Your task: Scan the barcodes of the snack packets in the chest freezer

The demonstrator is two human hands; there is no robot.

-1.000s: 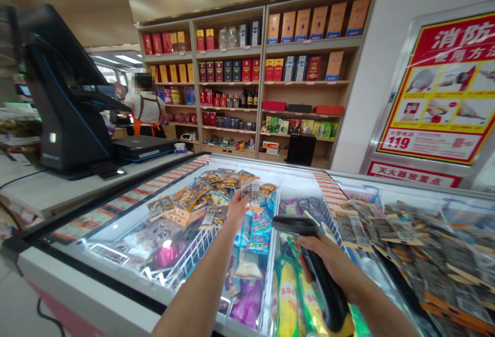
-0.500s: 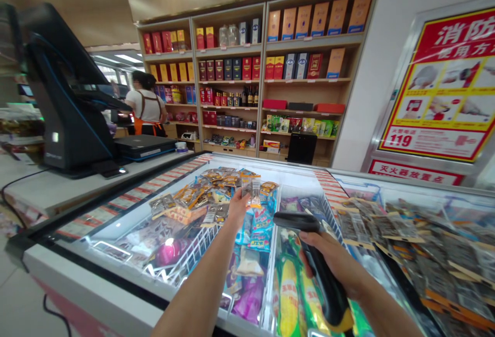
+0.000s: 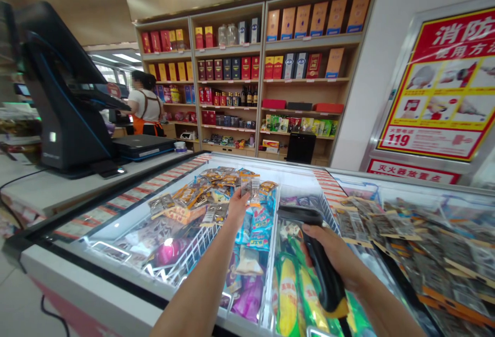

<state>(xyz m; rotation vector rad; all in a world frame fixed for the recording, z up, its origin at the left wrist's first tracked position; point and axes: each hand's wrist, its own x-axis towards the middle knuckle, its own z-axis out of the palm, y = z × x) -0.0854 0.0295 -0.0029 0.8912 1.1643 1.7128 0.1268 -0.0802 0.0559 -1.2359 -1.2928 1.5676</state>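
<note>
Black scanner (yellow-based), lower right: head pointing left, handle slanting down-right, clasped by right grip; left grip pinches orange-edged packet, upright.

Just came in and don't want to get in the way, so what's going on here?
Someone is at a glass-topped case, their left hand holding up a small clear-and-orange packet. Their right hand is wrapped around the handle of what looks like a handheld scanner, its head apart from the packet. More packets lie in a pile on the left and a second heap on the right. Farther back, another person in an orange apron stands near the shelves.
</note>
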